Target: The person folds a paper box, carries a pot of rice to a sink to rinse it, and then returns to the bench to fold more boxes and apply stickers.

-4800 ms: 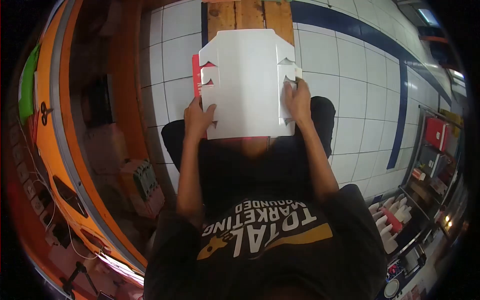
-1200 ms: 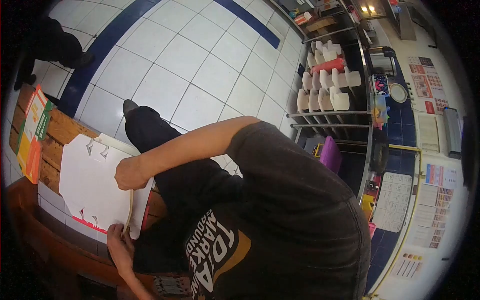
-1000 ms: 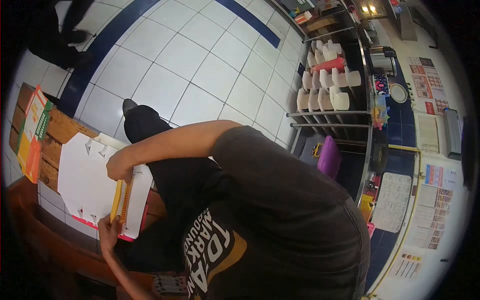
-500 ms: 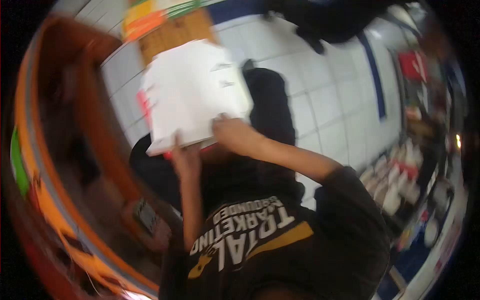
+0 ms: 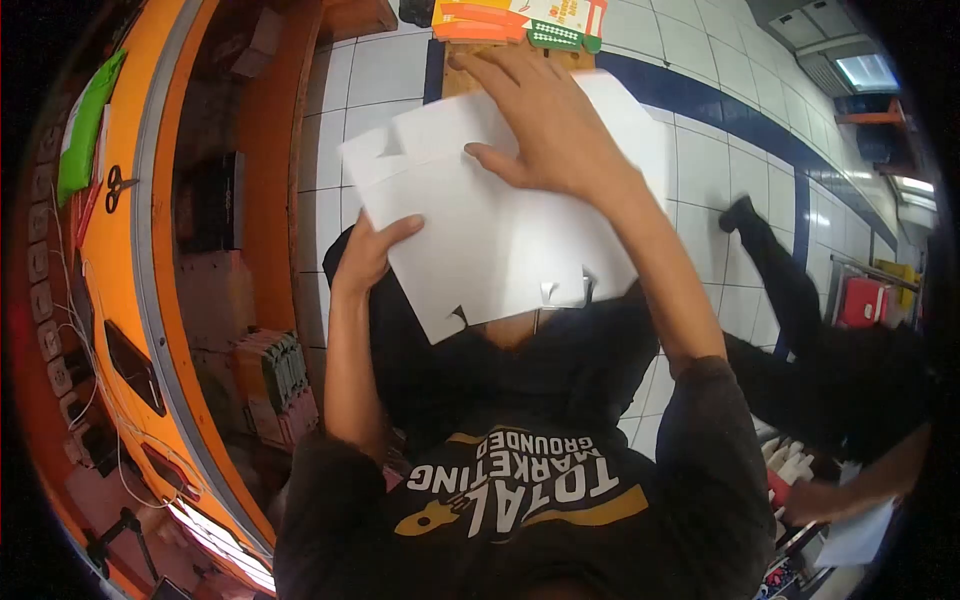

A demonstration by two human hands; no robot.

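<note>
A white die-cut card sheet [image 5: 470,240] with slots and notches along its edges lies over my lap, tilted. My left hand [image 5: 375,255] grips its left edge, thumb on top and fingers underneath. Over the sheet's upper part is my right hand [image 5: 550,130], fingers spread and pointing up-left; whether the palm touches the card is hard to tell. Beyond the sheet, orange, green and white printed pieces [image 5: 520,25] lie on a wooden surface [image 5: 470,70].
On the left runs an orange counter [image 5: 165,250] with scissors [image 5: 118,188], a green packet [image 5: 88,130] and cables. Bundled printed pieces [image 5: 275,375] sit on its lower shelf. Another person in dark clothes [image 5: 850,370] is at the right. White tiled floor [image 5: 700,240] shows beyond my knees.
The white sheet has shifted and now spreads wider. My right hand has moved from its near edge to its upper part, fingers spread. The other person now appears lower on the right.
</note>
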